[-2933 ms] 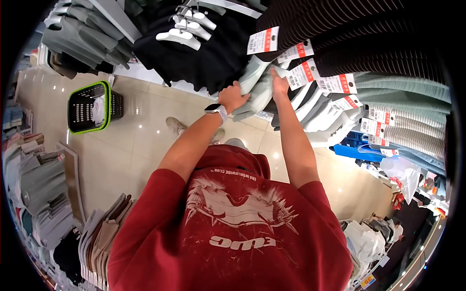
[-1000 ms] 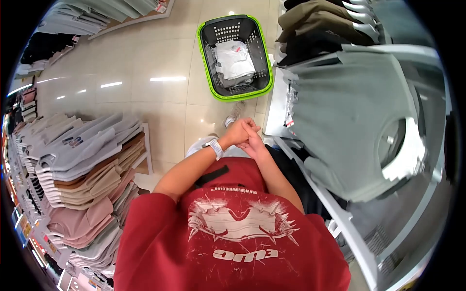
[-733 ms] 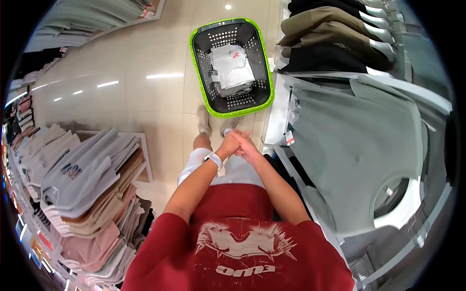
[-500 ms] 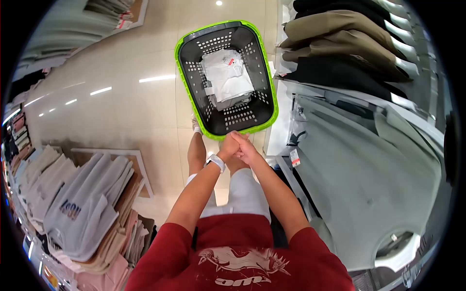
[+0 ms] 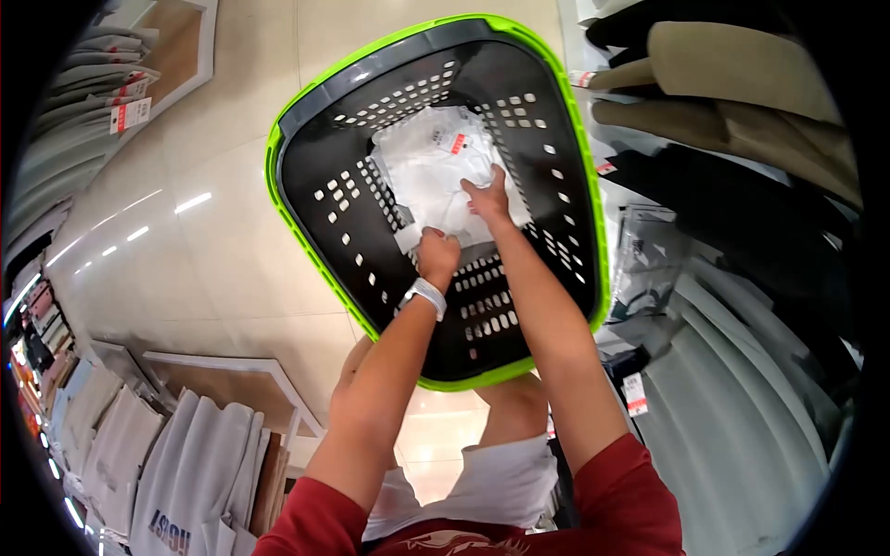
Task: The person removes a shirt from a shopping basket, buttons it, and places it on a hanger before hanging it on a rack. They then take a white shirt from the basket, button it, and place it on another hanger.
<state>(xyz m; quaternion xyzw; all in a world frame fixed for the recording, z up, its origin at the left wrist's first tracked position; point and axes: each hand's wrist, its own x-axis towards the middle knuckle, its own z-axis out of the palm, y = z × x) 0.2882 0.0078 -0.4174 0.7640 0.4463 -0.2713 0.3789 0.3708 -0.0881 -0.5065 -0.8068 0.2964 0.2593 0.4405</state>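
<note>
A folded white garment (image 5: 426, 171) with a red-and-white price tag (image 5: 458, 144) lies on top of a small stack, inside a black shopping basket with a bright green rim (image 5: 598, 213). Both my arms reach down into this basket. My left hand (image 5: 438, 255), with a pale watch on its wrist, is closed at the garment's near edge and appears to grip the cloth. Just right of it, my right hand (image 5: 489, 196) rests on the garment with thumb and forefinger spread apart. Grey cloth shows underneath, partly hidden by the white one.
On the right hang brown and black garments (image 5: 732, 65) above grey-green clothes (image 5: 732, 398) and a clear plastic packet (image 5: 640, 255). Folded grey sweatshirts (image 5: 190, 473) sit on a low display at lower left. More tagged clothes (image 5: 102, 102) stand at upper left.
My hands were clasped together at the basket's near rim. They have parted and moved forward into the basket onto the white garment. The view is now closer to the basket.
</note>
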